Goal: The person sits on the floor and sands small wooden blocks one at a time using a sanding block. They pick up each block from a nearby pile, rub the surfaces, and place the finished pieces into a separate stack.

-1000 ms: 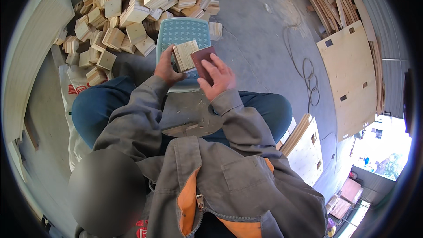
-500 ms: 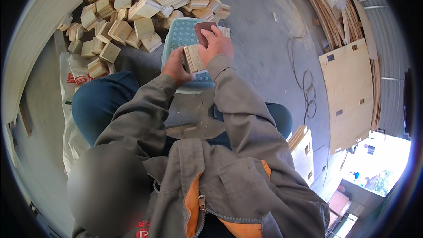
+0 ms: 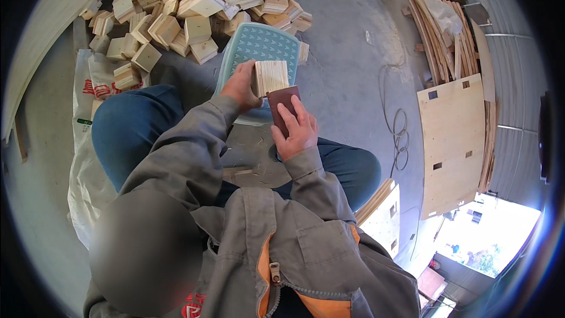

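A light plywood block [image 3: 271, 78] with layered edges rests over a pale blue plastic stool [image 3: 254, 40] with a textured top. My left hand [image 3: 240, 86] grips the block at its left side, the thumb near its lower corner. In my right hand [image 3: 300, 132] is a flat, reddish-brown piece of sandpaper [image 3: 276, 99]. Its far end touches or overlaps the block's near right corner. My right fingers lie across its face, and its underside is hidden.
Beyond the stool lies a heap of similar plywood blocks [image 3: 197, 29]. A white sack [image 3: 88, 171] lies beside my left knee. To the right are a looped cable [image 3: 400, 135] on the floor, a large plywood panel [image 3: 450, 141] and stacked wood strips [image 3: 432, 41].
My right hand has drawn the sandpaper back toward me, from the block's far side to its near right corner. My left hand keeps hold of the block, which is turned differently.
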### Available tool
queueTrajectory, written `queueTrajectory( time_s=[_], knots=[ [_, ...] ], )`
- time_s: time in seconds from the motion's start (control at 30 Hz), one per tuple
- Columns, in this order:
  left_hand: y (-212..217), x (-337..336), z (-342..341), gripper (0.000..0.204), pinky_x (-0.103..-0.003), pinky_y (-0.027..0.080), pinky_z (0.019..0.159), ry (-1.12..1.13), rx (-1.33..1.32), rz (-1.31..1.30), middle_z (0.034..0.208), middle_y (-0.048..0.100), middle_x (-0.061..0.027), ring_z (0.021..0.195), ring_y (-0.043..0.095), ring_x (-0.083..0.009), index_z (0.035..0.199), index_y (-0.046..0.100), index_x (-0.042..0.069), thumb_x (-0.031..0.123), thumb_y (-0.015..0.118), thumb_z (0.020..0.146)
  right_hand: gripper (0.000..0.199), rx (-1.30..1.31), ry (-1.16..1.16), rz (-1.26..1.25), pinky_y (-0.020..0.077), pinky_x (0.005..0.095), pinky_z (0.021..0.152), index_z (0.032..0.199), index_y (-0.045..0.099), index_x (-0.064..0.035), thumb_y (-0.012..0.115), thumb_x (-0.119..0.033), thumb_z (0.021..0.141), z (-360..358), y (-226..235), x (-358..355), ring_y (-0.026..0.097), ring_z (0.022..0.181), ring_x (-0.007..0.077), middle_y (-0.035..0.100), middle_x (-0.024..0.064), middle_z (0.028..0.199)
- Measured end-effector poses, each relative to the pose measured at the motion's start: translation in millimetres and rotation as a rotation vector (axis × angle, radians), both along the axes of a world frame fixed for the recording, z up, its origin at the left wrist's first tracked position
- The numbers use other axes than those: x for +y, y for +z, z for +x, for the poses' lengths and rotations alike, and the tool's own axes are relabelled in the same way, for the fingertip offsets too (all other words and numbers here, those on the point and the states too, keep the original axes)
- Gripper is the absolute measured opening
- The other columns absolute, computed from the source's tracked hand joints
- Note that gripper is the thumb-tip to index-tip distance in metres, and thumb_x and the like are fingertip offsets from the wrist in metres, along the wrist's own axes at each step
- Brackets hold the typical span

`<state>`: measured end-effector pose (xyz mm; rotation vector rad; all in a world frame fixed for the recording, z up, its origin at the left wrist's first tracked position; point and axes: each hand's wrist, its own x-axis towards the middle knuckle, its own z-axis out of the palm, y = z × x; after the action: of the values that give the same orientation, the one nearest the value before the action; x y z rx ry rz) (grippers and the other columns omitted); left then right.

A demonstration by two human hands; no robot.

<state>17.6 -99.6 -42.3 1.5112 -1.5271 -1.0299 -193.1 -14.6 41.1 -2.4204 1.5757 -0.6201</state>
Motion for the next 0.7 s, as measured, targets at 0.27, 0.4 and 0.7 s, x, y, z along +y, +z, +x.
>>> queueTrajectory(
  time_s=[0.27,0.4,0.7],
  knots=[
    [-9,-1,4,0.106,-0.046,0.051,0.112,0.001,-0.031,-0.042,0.149,0.051,-0.023,0.136,0.055,-0.045,0.154,0.04,0.006,0.014,0.093,0.062,0.059,0.004,-0.008,0.021,0.0468,0.051,0.112,0.14,0.07,-0.0212,0.083,-0.022,0.083,40,4,-68,0.059,0.132,0.0375,0.054,0.0101,0.159],
    [-5,-2,0,0.106,-0.046,0.049,0.114,-0.012,-0.004,-0.034,0.147,0.053,-0.0226,0.137,0.054,-0.0437,0.153,0.041,0.006,0.015,0.094,0.062,0.057,0.026,-0.094,0.087,0.047,0.0503,0.113,0.14,0.07,-0.0232,0.082,-0.023,0.084,63,8,-118,0.06,0.13,0.0365,0.054,0.0069,0.159],
    [-25,-2,1,0.099,-0.049,0.052,0.11,0.021,-0.003,-0.144,0.143,0.053,-0.0258,0.131,0.056,-0.0484,0.151,0.042,0.007,0.017,0.091,0.066,0.059,0.02,0.052,-0.028,0.0458,0.0512,0.111,0.14,0.071,-0.0209,0.083,-0.022,0.083,45,-4,-70,0.06,0.129,0.0366,0.054,0.0107,0.159]
  ],
)
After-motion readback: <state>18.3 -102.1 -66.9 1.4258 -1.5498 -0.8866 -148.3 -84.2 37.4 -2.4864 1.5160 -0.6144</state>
